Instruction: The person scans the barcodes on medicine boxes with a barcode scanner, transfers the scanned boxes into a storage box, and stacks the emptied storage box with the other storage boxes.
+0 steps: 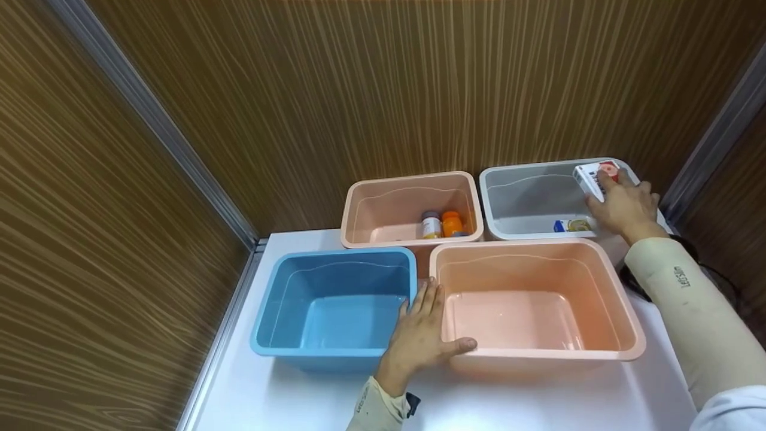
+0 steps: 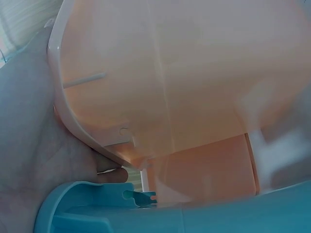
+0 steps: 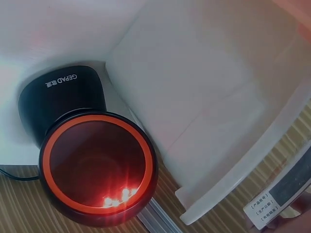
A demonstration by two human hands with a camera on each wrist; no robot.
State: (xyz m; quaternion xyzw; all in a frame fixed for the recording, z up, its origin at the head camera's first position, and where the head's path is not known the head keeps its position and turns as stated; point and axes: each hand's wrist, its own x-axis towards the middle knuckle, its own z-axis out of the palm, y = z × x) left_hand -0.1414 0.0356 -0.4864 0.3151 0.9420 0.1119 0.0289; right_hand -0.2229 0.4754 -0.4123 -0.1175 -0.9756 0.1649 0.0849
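In the head view my right hand (image 1: pixel 628 206) grips a small white-and-red medicine box (image 1: pixel 589 181) over the right side of the grey bin (image 1: pixel 526 194). One end of that box, with printed lines, shows in the right wrist view, where fingers (image 3: pixel 291 224) hold it. Inside the grey bin lies a blue-and-yellowish box (image 1: pixel 573 225). My left hand (image 1: pixel 417 335) rests, fingers straight and thumb spread, on the neighbouring rims of the blue bin (image 1: pixel 335 352) and the large peach bin (image 1: pixel 538 354). From the left wrist, its palm lies against the peach rim.
Behind the blue bin, a smaller peach bin (image 1: pixel 383 211) holds a white-labelled bottle (image 1: pixel 431 226) and an orange bottle (image 1: pixel 452 224). A black scanner (image 3: pixel 97 165) with a lit red window stands beside the grey bin. Wood-patterned panels (image 1: pixel 389 90) enclose the white table (image 1: pixel 233 383).
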